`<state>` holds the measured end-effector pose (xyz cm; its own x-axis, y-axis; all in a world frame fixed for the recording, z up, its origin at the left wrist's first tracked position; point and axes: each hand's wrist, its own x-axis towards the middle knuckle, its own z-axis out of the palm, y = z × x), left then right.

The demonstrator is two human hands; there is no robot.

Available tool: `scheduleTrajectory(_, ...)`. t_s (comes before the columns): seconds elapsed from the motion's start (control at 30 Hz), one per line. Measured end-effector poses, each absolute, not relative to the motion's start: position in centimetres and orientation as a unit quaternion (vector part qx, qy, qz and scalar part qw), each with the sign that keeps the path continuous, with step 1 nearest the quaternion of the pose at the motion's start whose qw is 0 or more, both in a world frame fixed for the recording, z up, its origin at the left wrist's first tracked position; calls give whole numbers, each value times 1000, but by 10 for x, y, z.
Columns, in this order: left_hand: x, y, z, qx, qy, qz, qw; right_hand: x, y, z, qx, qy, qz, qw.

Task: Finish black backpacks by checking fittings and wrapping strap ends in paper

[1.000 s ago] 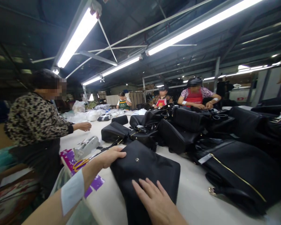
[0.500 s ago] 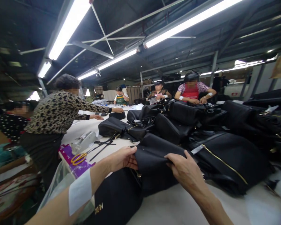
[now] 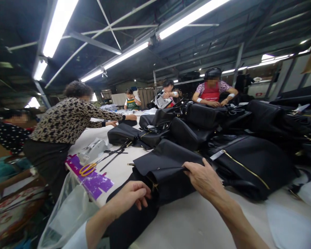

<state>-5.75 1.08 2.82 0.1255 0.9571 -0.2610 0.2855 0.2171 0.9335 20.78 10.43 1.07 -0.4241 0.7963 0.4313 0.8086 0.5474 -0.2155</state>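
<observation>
In front of me a black handbag (image 3: 168, 164) with gold-coloured hardware lies on the table, its wide flap partly lifted. My right hand (image 3: 206, 180) pinches the flap's right edge between thumb and fingers. My left hand (image 3: 131, 199) is beside the bag's lower left part, near a gold zipper pull (image 3: 154, 186). Its fingers are loosely curled and apart, with nothing visible in them. A black panel of the bag stretches down beneath my left hand, partly hidden by it.
Black bags (image 3: 191, 133) are piled behind and to the right, one with a gold zipper (image 3: 246, 169). At left lie yellow-handled scissors (image 3: 88, 168), a tape dispenser (image 3: 93, 150) and purple plastic (image 3: 97, 181) at the pale table's (image 3: 186, 228) edge. Several co-workers stand around the table.
My left hand has let go of the flap's left side and moved down and left. The flap has dropped leftward, while my right hand keeps its hold.
</observation>
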Motion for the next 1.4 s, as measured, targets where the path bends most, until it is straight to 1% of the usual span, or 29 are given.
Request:
scheduleTrajectory(0.1, -51, 10, 18, 534, 588, 358, 490, 213, 111, 2, -456, -846, -6, 275)
scheduleTrajectory(0.2, -54, 14, 10, 528, 611, 400, 434, 219, 119, -9, -438, -849, -8, 296)
scheduleTrajectory(0.37, -72, 19, 8, 512, 649, 445, 345, 230, 134, -21, -432, -849, 23, 304)
scheduleTrajectory(0.5, -88, 28, 11, 486, 682, 501, 218, 240, 142, -24, -425, -853, 62, 294)
scheduleTrajectory(0.57, -97, 36, 10, 482, 689, 509, 187, 244, 144, -23, -421, -857, 68, 289)
scheduleTrajectory(0.77, -102, 54, 0, 537, 661, 463, 247, 268, 150, -22, -417, -859, 117, 274)
scheduleTrajectory(0.9, -89, 39, 10, 560, 659, 449, 225, 284, 143, -7, -431, -851, 139, 266)
scheduleTrajectory(1.0, -73, 15, 26, 608, 646, 422, 189, 265, 114, 24, -410, -847, 99, 324)
scheduleTrajectory(1.07, -61, -1, 33, 638, 638, 396, 173, 232, 85, 44, -340, -856, 67, 384)
scheduleTrajectory(1.1, -55, -9, 35, 639, 634, 392, 189, 212, 71, 51, -291, -867, 65, 399)
scheduleTrajectory(1.13, -49, -15, 35, 634, 629, 393, 218, 191, 58, 54, -243, -885, 75, 391)
scheduleTrajectory(1.17, -45, -21, 35, 622, 622, 400, 259, 172, 47, 54, -193, -908, 93, 359)
scheduleTrajectory(1.23, -40, -30, 31, 594, 602, 420, 329, 142, 35, 45, -149, -929, 154, 302)
scheduleTrajectory(1.3, -38, -36, 26, 570, 596, 439, 356, 126, 33, 30, -130, -925, 226, 277)
scheduleTrajectory(1.4, -41, -43, 20, 537, 610, 452, 369, 121, 38, 12, -116, -904, 310, 269)
